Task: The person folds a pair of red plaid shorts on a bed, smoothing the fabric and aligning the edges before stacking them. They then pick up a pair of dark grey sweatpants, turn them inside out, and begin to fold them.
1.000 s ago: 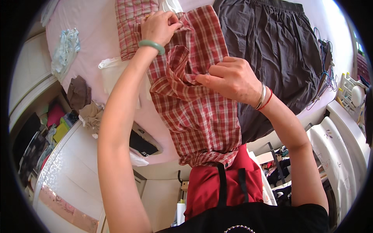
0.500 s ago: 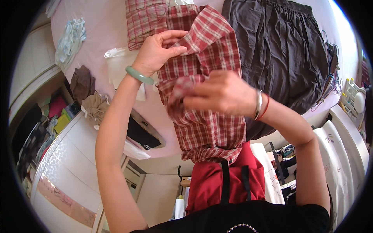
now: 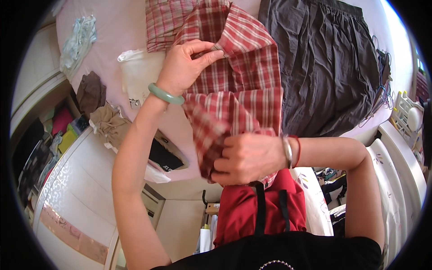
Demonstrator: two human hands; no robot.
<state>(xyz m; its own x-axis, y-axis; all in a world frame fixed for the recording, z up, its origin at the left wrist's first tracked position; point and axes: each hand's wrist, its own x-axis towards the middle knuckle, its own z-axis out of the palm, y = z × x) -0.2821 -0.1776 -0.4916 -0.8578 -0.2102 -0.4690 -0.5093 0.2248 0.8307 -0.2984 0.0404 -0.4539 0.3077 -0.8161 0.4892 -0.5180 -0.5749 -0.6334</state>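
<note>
A red and white plaid shirt [image 3: 258, 63] lies partly folded on the pink bed sheet [image 3: 117, 36], its lower part hanging over the near edge. My left hand [image 3: 191, 63], with a green bangle [image 3: 165, 93] at the wrist, pinches the cloth near the shirt's upper middle. Lower down, my right hand [image 3: 252, 157] is closed on the fabric near the bed's edge; its fingertips are partly hidden. Silver and red bands circle that wrist. Below the shirt, red cloth with black straps [image 3: 283, 202] shows against my body.
Dark grey pants [image 3: 324, 67] lie right of the shirt. Another folded plaid garment [image 3: 166, 22] lies at the far left of it. White cloth [image 3: 139, 72], a brown garment [image 3: 91, 92], a beige garment [image 3: 108, 123] and pale blue cloth [image 3: 80, 42] are on the left. Cables [image 3: 384, 81] run along the right edge.
My right hand has moved down toward me, drawing the shirt's cloth with it. My left hand keeps its pinch in nearly the same spot.
</note>
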